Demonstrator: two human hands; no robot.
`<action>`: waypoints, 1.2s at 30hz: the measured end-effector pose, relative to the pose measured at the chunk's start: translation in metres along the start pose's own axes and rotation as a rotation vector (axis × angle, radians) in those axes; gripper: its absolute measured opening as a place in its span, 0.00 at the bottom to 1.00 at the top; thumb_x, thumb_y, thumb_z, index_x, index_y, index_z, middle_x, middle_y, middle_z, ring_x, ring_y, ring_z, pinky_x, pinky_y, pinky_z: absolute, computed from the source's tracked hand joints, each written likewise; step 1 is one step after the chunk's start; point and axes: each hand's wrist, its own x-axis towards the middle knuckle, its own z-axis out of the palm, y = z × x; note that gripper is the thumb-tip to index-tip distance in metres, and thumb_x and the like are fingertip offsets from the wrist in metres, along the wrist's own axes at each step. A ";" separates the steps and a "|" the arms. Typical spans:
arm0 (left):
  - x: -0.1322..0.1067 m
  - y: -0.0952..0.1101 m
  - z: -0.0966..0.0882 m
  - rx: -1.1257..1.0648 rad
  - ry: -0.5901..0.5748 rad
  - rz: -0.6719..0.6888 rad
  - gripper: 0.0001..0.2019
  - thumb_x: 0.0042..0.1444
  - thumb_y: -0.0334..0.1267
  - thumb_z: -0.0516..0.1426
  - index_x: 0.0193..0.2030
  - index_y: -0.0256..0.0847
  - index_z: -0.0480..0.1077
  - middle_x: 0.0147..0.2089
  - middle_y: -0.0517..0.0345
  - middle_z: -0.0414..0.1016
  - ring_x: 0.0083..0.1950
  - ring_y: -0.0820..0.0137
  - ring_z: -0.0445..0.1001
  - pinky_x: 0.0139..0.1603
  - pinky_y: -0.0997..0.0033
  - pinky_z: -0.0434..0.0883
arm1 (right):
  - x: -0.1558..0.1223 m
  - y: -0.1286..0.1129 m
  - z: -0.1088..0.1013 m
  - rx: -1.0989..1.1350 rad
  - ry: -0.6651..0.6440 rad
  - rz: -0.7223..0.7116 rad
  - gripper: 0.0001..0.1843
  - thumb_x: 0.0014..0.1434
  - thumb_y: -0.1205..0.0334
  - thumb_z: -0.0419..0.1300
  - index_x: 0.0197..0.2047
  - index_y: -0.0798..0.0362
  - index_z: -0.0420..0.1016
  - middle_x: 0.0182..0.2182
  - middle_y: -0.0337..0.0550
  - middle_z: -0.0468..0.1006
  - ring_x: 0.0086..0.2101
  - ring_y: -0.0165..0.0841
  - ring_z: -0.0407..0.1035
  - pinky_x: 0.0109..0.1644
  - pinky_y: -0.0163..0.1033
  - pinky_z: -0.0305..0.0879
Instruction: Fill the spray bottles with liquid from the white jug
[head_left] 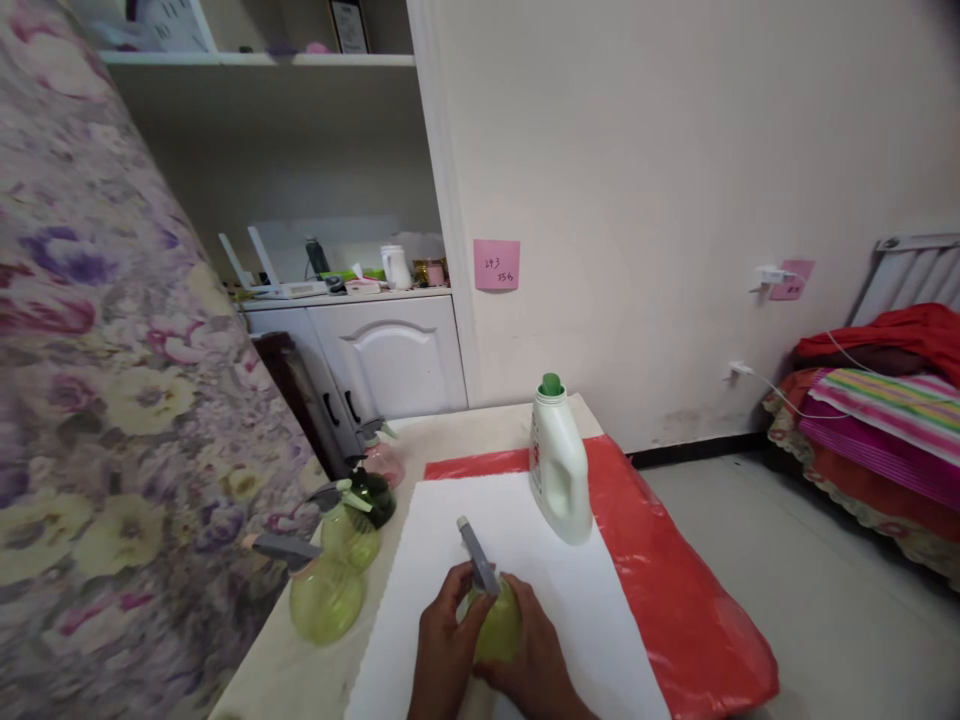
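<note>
A yellow-green spray bottle point(501, 630) with a grey spray head point(477, 556) is between my hands, over a white sheet. My left hand point(448, 635) has its thumb and fingers closed around the base of the spray head. Wrapped around the bottle's right side and underside is my right hand point(536, 650). Farther back on the sheet stands a large white jug point(561, 465) with a handle and a green spout, upright and apart from both hands. Whether the spray head is screwed tight, I cannot tell.
Along the table's left side stand several spray bottles: yellow-green point(328, 600), another yellow-green point(352, 538), dark green point(373, 497) and pink point(384, 462). A red sheet point(675, 580) lies under the white sheet point(442, 510). Left is a floral curtain point(112, 400); behind, a white cabinet point(397, 350).
</note>
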 end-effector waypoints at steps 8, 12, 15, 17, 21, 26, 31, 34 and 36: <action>0.005 -0.003 -0.007 -0.126 -0.120 -0.052 0.16 0.50 0.45 0.64 0.44 0.42 0.75 0.49 0.49 0.81 0.55 0.54 0.76 0.56 0.55 0.72 | 0.001 -0.006 -0.002 0.008 -0.020 -0.008 0.48 0.34 0.70 0.69 0.60 0.50 0.59 0.55 0.49 0.71 0.55 0.45 0.67 0.61 0.49 0.63; 0.010 0.003 -0.013 -0.166 -0.221 -0.053 0.16 0.49 0.45 0.64 0.45 0.43 0.76 0.48 0.50 0.82 0.53 0.54 0.77 0.56 0.54 0.72 | 0.002 -0.004 -0.003 0.024 -0.007 -0.067 0.48 0.34 0.63 0.72 0.60 0.49 0.61 0.55 0.48 0.72 0.55 0.47 0.68 0.61 0.51 0.64; 0.010 0.005 -0.015 -0.132 -0.269 -0.011 0.16 0.51 0.44 0.63 0.47 0.45 0.76 0.49 0.51 0.82 0.52 0.54 0.77 0.56 0.54 0.72 | 0.002 -0.004 -0.004 0.021 0.003 -0.071 0.48 0.34 0.60 0.72 0.61 0.45 0.62 0.55 0.46 0.73 0.55 0.50 0.68 0.60 0.52 0.65; 0.009 0.005 -0.016 -0.098 -0.276 0.011 0.17 0.52 0.44 0.62 0.48 0.45 0.76 0.50 0.51 0.81 0.53 0.54 0.76 0.56 0.55 0.72 | 0.002 -0.005 -0.004 0.027 0.000 -0.074 0.49 0.34 0.60 0.72 0.61 0.44 0.62 0.56 0.46 0.73 0.56 0.50 0.67 0.60 0.52 0.65; 0.009 0.003 -0.016 -0.081 -0.275 0.030 0.16 0.54 0.45 0.60 0.49 0.46 0.75 0.51 0.53 0.80 0.54 0.56 0.76 0.56 0.59 0.72 | 0.002 -0.009 -0.004 0.085 -0.010 -0.052 0.50 0.34 0.64 0.72 0.62 0.45 0.61 0.57 0.45 0.72 0.56 0.48 0.67 0.60 0.50 0.65; 0.011 -0.001 -0.018 -0.105 -0.341 0.037 0.16 0.56 0.44 0.59 0.51 0.47 0.73 0.52 0.54 0.80 0.54 0.57 0.75 0.55 0.60 0.71 | 0.001 -0.015 -0.005 0.111 -0.032 -0.033 0.50 0.33 0.73 0.69 0.61 0.46 0.60 0.58 0.44 0.70 0.58 0.43 0.65 0.62 0.48 0.61; 0.010 -0.010 -0.018 -0.064 -0.299 0.040 0.17 0.57 0.45 0.58 0.53 0.48 0.72 0.54 0.55 0.79 0.57 0.57 0.73 0.59 0.59 0.68 | -0.003 -0.012 -0.018 0.148 -0.092 -0.008 0.48 0.39 0.69 0.66 0.64 0.48 0.56 0.63 0.48 0.64 0.62 0.44 0.58 0.67 0.51 0.54; 0.008 -0.015 -0.016 -0.043 -0.288 0.039 0.16 0.58 0.46 0.57 0.52 0.48 0.72 0.56 0.55 0.78 0.58 0.57 0.73 0.60 0.58 0.66 | 0.002 -0.024 -0.030 0.159 -0.025 -0.073 0.35 0.50 0.64 0.61 0.62 0.46 0.60 0.59 0.46 0.68 0.58 0.42 0.63 0.62 0.48 0.59; 0.008 -0.018 -0.015 -0.053 -0.280 0.047 0.17 0.58 0.46 0.56 0.53 0.48 0.71 0.56 0.55 0.78 0.58 0.57 0.72 0.61 0.57 0.66 | 0.009 -0.042 -0.035 0.145 0.004 -0.112 0.24 0.54 0.63 0.59 0.55 0.45 0.68 0.48 0.43 0.72 0.47 0.38 0.68 0.54 0.44 0.64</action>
